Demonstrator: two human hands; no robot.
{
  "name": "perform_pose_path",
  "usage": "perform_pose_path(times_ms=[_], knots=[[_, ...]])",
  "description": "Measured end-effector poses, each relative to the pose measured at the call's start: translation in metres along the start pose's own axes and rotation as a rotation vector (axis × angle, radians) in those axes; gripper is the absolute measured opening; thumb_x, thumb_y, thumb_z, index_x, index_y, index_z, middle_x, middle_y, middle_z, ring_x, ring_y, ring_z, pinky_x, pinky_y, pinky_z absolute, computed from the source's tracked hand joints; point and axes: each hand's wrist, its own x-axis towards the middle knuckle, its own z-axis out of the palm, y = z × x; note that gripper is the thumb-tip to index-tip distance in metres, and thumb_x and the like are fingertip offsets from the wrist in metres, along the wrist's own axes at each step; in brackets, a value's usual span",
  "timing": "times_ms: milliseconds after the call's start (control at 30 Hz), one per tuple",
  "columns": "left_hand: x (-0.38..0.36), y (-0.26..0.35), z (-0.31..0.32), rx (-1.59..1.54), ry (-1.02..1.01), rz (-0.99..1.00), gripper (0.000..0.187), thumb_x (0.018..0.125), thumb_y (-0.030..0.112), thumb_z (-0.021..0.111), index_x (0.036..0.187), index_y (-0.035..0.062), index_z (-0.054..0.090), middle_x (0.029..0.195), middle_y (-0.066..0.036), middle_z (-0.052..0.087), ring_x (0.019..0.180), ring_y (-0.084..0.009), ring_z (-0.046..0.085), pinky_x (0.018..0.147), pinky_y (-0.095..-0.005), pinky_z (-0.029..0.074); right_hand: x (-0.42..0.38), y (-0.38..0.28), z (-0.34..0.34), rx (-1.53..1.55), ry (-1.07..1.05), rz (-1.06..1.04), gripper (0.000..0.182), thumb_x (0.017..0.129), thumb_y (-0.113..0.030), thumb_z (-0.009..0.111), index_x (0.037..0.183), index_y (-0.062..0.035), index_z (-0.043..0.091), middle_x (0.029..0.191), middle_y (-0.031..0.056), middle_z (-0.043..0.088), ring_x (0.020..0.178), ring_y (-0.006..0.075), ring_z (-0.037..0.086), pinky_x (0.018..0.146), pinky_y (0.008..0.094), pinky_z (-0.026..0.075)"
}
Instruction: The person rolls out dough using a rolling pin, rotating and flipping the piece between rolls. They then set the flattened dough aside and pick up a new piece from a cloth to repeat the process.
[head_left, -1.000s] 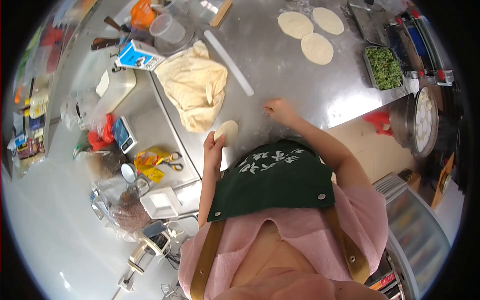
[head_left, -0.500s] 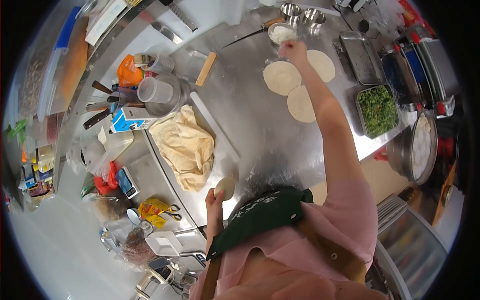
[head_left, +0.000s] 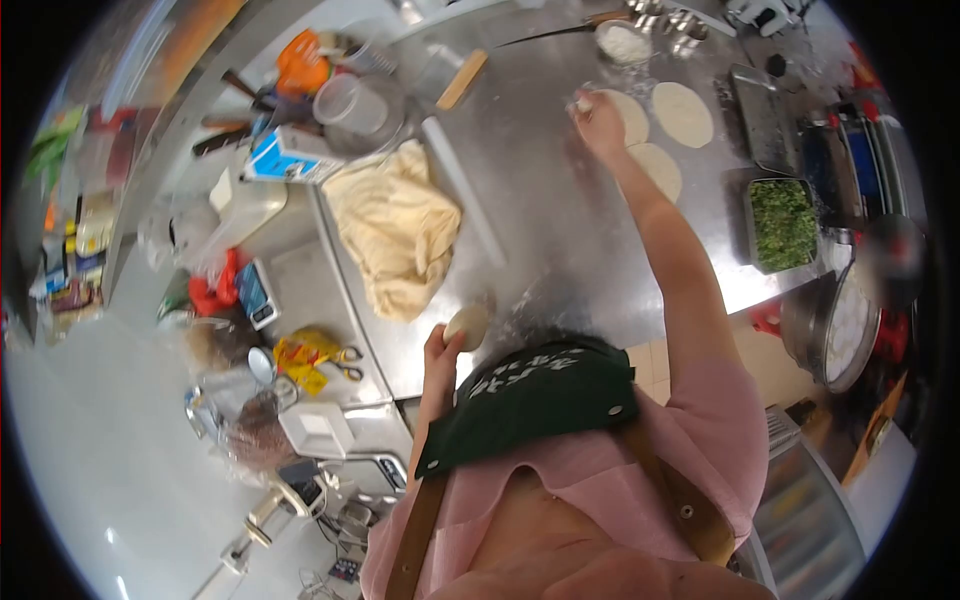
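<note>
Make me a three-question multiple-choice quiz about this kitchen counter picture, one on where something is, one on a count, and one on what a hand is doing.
1. Where is the tray of chopped greens?
A. At the counter's right edge
B. Beside the scissors
C. Under the cloth

2. How many flat dough rounds lie near the outstretched hand?
A. One
B. Three
C. Six

3. What is the left hand doing?
A. Resting flat and empty
B. Gripping a knife
C. Holding a dough ball

Answers:
1. A, the greens sit at the right end of the steel counter, far from the scissors and the cloth.
2. B, three rounds show by the right hand, one partly covered by it.
3. C, its fingers wrap a pale dough ball at the counter's near edge.
</note>
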Motion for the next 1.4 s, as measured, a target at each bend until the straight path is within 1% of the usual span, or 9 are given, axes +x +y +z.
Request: perform_pose_path(times_ms=[100, 300, 467, 667, 867, 1100, 1133, 1300, 1400], knots=[[-0.002, 0.005, -0.012, -0.038, 0.01, 0.048, 0.013, 0.091, 0.014, 0.065, 0.092, 0.0047, 0.056, 0.084, 0.002, 0.058, 0.079, -0.0065, 0.049, 0.074, -0.0236, 0.041, -0.091, -0.077, 0.041, -0.126, -0.376, 0.011, 0.045, 0.088, -0.034, 0.064, 0.122, -0.0049, 0.058, 0.113, 0.019, 0.063, 0.105, 0.0325, 0.062, 0.088, 0.0423, 0.049], [-0.022, 0.004, -0.056, 0.036, 0.084, 0.107, 0.015, 0.092, 0.014, 0.064, 0.094, 0.0032, 0.054, 0.086, -0.001, 0.06, 0.081, -0.0066, 0.05, 0.074, -0.0237, 0.042, -0.162, -0.141, 0.109, -0.271, -0.472, 0.055, 0.051, 0.085, -0.032, 0.063, 0.121, 0.0009, 0.052, 0.112, 0.0203, 0.062, 0.1, 0.035, 0.063, 0.082, 0.0453, 0.052], [-0.027, -0.009, -0.082, -0.037, 0.083, 0.119, 0.031, 0.092, 0.014, 0.063, 0.117, -0.0026, 0.056, 0.102, -0.009, 0.066, 0.091, -0.0149, 0.062, 0.086, -0.0286, 0.048, -0.165, -0.119, 0.097, -0.237, -0.396, 0.158, 0.041, 0.082, -0.028, 0.061, 0.111, -0.0014, 0.054, 0.104, 0.0213, 0.064, 0.091, 0.0365, 0.065, 0.077, 0.0461, 0.053], [0.013, -0.012, -0.064, 0.101, -0.294, -0.041, 0.026, 0.091, 0.012, 0.06, 0.114, -0.0026, 0.059, 0.102, -0.009, 0.066, 0.09, -0.0149, 0.061, 0.08, -0.0283, 0.049, -0.246, -0.047, 0.002, -0.064, -0.162, 0.269, 0.041, 0.079, -0.023, 0.063, 0.112, -0.0008, 0.055, 0.087, 0.0234, 0.066, 0.082, 0.0382, 0.066, 0.072, 0.0447, 0.051], [0.06, -0.038, 0.044, 0.167, -0.753, -0.16, 0.027, 0.09, 0.012, 0.06, 0.114, 0.0001, 0.06, 0.104, -0.008, 0.065, 0.093, -0.0143, 0.06, 0.08, -0.0289, 0.049, -0.359, -0.03, -0.081, -0.086, -0.136, 0.511, 0.035, 0.078, -0.021, 0.065, 0.102, 0.0041, 0.056, 0.084, 0.0259, 0.063, 0.077, 0.0411, 0.063, 0.068, 0.0456, 0.049], [0.12, -0.051, 0.101, 0.302, -0.536, -0.024, 0.032, 0.09, 0.014, 0.061, 0.118, -0.001, 0.059, 0.101, -0.009, 0.067, 0.09, -0.0163, 0.062, 0.077, -0.031, 0.05, -0.402, -0.015, -0.09, 0.041, -0.028, 0.568, 0.029, 0.082, -0.015, 0.062, 0.103, 0.0048, 0.056, 0.07, 0.014, 0.063, 0.062, 0.0218, 0.061, 0.058, 0.0373, 0.049], [0.131, -0.046, 0.089, 0.24, -0.491, 0.016, 0.032, 0.09, 0.014, 0.061, 0.118, -0.0016, 0.058, 0.101, -0.01, 0.067, 0.089, -0.0171, 0.063, 0.076, -0.0311, 0.05, -0.396, -0.02, -0.091, 0.1, -0.017, 0.602, 0.031, 0.08, -0.018, 0.064, 0.1, 0.0046, 0.057, 0.08, 0.0232, 0.064, 0.075, 0.0386, 0.064, 0.067, 0.0428, 0.049], [0.155, -0.001, 0.027, -0.092, -0.322, -0.141, 0.032, 0.093, 0.014, 0.059, 0.12, -0.0021, 0.056, 0.111, -0.012, 0.064, 0.1, -0.0206, 0.063, 0.085, -0.0325, 0.052, -0.371, -0.036, -0.099, 0.126, -0.036, 0.486, 0.031, 0.08, -0.018, 0.065, 0.101, 0.0037, 0.058, 0.081, 0.0235, 0.065, 0.078, 0.0388, 0.065, 0.068, 0.0428, 0.05], [0.137, 0.003, 0.04, -0.117, -0.443, -0.205, 0.033, 0.093, 0.014, 0.059, 0.122, -0.0019, 0.055, 0.115, -0.012, 0.062, 0.101, -0.0202, 0.062, 0.085, -0.0322, 0.051, -0.365, -0.033, -0.097, 0.126, -0.064, 0.44, 0.03, 0.08, -0.018, 0.065, 0.101, 0.0028, 0.058, 0.08, 0.0222, 0.065, 0.076, 0.0378, 0.066, 0.067, 0.0427, 0.05]])
